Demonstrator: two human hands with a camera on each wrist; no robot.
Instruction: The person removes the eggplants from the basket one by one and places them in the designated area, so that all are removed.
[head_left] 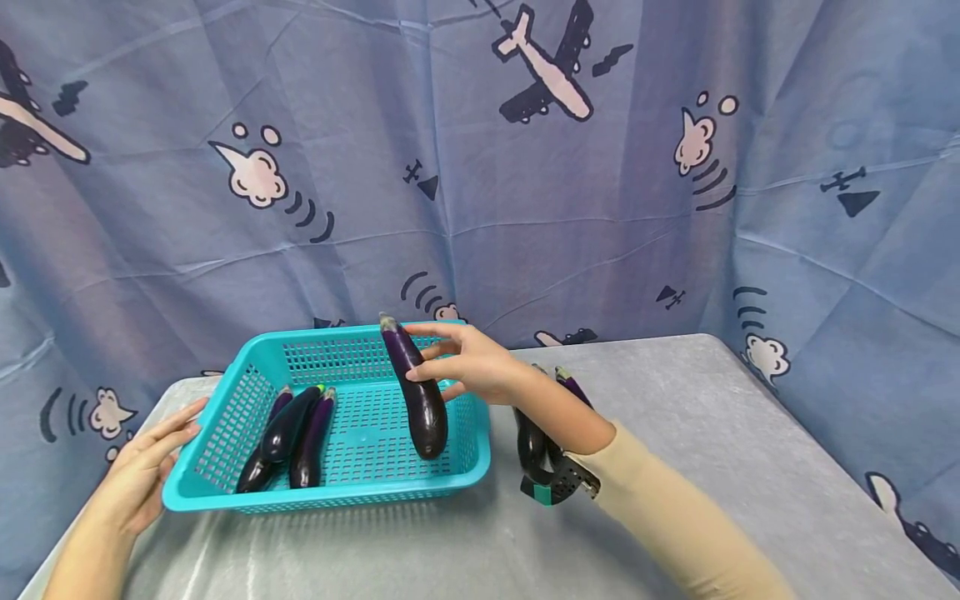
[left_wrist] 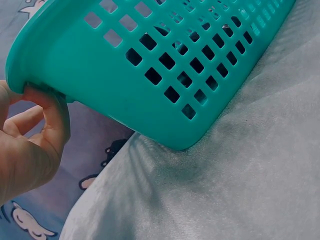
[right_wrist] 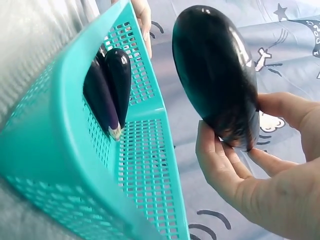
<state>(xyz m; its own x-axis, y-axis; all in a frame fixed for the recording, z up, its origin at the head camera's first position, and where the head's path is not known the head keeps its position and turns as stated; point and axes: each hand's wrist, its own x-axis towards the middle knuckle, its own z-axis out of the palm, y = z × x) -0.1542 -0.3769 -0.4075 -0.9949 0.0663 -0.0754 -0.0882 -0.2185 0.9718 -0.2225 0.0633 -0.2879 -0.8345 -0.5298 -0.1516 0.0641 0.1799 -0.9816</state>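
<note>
My right hand (head_left: 471,367) pinches a dark purple eggplant (head_left: 417,392) between thumb and fingers, over the right part of a turquoise plastic basket (head_left: 360,492). The eggplant's stem end points up and away. In the right wrist view its rounded end (right_wrist: 212,65) faces the camera. My left hand (head_left: 142,467) holds the basket's left end, and the left wrist view shows its fingers (left_wrist: 52,112) curled under the rim. Inside the basket, at the left, several eggplants (head_left: 311,442) lie together, one across the others.
More eggplants (head_left: 531,442) lie on the grey table (head_left: 660,417) right of the basket, partly hidden by my right forearm. A dark strap (head_left: 566,482) sits around the right wrist. A blue curtain (head_left: 360,167) with airplane prints hangs behind and beside the table.
</note>
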